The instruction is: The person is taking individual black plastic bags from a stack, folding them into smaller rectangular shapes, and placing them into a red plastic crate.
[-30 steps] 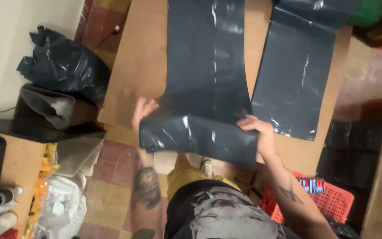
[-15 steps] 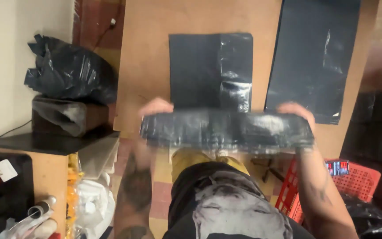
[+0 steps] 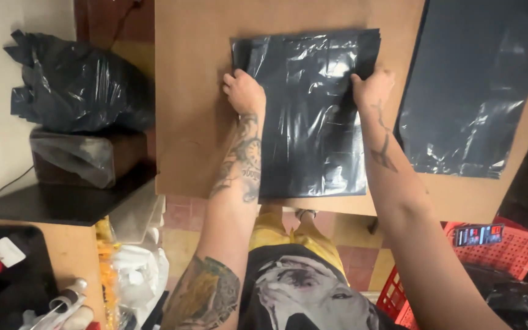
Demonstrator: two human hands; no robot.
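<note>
A: Where's the black plastic bag (image 3: 304, 113)?
B: Folded flat on the brown table (image 3: 194, 122), left hand (image 3: 244, 91) and right hand (image 3: 372, 87) pinching its far corners
A: Square the edges, I'd say, then press the crease flat

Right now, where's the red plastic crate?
In the head view the red crate sits on the floor at lower right, below the near edge of the brown table, just beyond the person's right forearm.

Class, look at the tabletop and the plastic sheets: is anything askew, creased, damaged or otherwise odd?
Nothing is damaged. The folded black bag is wrinkled and its far edge slightly uneven under the left hand and right hand. The second sheet lies slanted.
</note>
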